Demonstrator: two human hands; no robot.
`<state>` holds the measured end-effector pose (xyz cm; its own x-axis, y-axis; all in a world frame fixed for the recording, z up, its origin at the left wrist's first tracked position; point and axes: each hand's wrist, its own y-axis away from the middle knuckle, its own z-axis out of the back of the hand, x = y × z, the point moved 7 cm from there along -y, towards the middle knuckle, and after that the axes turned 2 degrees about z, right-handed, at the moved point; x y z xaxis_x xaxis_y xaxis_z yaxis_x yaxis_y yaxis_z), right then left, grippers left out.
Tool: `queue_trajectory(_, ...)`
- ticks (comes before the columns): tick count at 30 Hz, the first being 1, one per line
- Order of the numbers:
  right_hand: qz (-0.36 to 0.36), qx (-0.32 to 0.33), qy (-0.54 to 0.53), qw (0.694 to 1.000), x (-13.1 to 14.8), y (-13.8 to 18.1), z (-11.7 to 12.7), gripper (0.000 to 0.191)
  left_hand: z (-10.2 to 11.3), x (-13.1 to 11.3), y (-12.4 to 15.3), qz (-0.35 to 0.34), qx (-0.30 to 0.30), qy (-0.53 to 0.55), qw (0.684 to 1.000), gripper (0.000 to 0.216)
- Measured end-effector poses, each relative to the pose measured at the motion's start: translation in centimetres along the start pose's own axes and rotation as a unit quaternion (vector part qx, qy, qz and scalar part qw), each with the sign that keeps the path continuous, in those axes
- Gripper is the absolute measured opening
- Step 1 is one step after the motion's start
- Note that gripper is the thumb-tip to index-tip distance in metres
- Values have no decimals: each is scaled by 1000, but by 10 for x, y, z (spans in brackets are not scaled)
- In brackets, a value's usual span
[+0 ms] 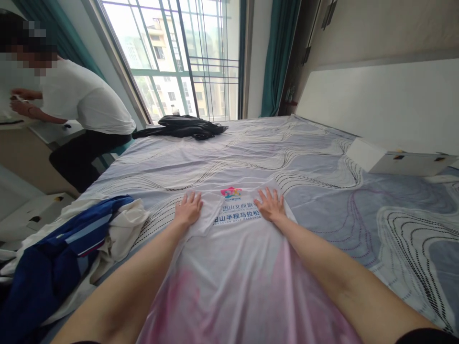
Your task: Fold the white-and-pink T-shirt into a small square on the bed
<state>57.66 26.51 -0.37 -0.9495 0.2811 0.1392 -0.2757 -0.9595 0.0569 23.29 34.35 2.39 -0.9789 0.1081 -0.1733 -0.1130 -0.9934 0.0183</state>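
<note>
Your left hand (188, 209) and right hand (269, 204) lie flat, fingers spread and gripping nothing, pressed on the shirt (236, 267) to either side of its printed logo (231, 192). The shirt lies flat on the bed (322, 191), thin, white, fading pink nearer you.

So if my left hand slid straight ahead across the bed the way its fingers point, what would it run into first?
The left hand lies flat on the white printed T-shirt, fingers pointing up the bed. Ahead is only the pale wavy-patterned bedsheet; further on, probably, the crumpled black garment near the window, though depth is hard to judge.
</note>
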Motion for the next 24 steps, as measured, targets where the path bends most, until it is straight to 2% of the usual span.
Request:
queue_trajectory(4,2,-2,1,1000,1,-1,-1,70,-6,16,-2,59,16,12,998,66)
queue_trajectory(6,-1,-5,5,1000,0,0,-1,70,-4,11,0,76,1,-3,997,65)
queue_trajectory(8,-3,-7,6,1000,0,1,-1,70,2,-8,3,45,-34,-30,998,64)
queue_trajectory(10,-1,-3,4,1000,0,2,1,70,1,-35,7,-27,-50,-37,998,64)
queue_trajectory(12,-10,11,13,1000,3,2,4,69,-8,-55,12,-78,-23,-15,997,65)
queue_trajectory(13,-17,16,25,999,5,2,7,70,-13,-60,13,-81,-4,-1,997,65)
queue_trajectory(15,-3,10,47,999,19,-2,13,71,-21,-63,10,-71,20,14,997,67)
queue_trajectory(18,141,8,38,989,65,-14,14,69,-21,-62,-7,-51,17,32,998,69)
queue_trajectory(20,213,33,10,976,94,-25,7,70,-21,-66,-24,-58,32,52,996,66)
queue_trajectory(24,186,59,-20,981,115,-64,-5,75,-26,-83,-61,-111,67,25,991,60)
